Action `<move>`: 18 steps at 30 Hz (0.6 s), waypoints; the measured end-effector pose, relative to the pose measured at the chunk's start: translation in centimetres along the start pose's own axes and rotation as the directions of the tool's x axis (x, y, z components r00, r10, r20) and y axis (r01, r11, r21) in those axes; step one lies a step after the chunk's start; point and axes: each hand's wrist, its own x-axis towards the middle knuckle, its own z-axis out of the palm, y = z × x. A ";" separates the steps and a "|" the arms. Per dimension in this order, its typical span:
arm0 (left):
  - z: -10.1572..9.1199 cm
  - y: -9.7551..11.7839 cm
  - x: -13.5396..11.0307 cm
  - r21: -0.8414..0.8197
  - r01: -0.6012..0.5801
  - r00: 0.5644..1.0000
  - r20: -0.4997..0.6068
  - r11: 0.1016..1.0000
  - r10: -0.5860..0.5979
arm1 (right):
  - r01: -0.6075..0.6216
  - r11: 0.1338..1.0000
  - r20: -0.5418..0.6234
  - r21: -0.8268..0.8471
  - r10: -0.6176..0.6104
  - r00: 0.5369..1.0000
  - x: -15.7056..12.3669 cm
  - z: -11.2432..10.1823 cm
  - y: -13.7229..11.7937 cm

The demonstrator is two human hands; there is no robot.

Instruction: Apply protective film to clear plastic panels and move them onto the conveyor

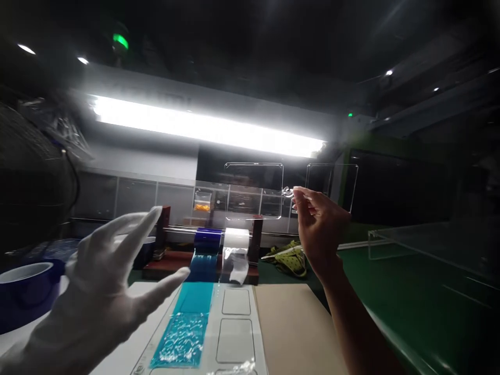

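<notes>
My right hand, bare, is raised in front of the lamp, with thumb and fingers pinched on a small clear connecting piece. Left of the pinch, a clear rectangular plastic panel with rounded corners hangs upright in the air. A second clear outline shows behind and right of the hand; whether the two are joined is hidden. My left hand wears a white glove and holds nothing, thumb and fingers spread apart. Below lies a white sheet with printed rounded rectangles, partly covered by blue film.
A dispenser holds a blue film roll and a white film roll. A large blue tape roll stands left. Brown board lies beside the sheet, green tabletop to the right. A bright tube lamp spans the back.
</notes>
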 end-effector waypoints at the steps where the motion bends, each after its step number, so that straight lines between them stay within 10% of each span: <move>1: -0.6 0.0 0.5 0.042 -0.026 0.999 -0.021 0.999 0.027 | 0.002 1.000 -0.008 0.019 -0.001 1.000 0.2 0.2 -0.6; 18: -0.3 4.3 6.4 0.346 -0.146 0.989 0.039 0.927 0.142 | 0.268 0.959 -0.022 0.090 -0.268 0.963 -0.5 1.1 -8.9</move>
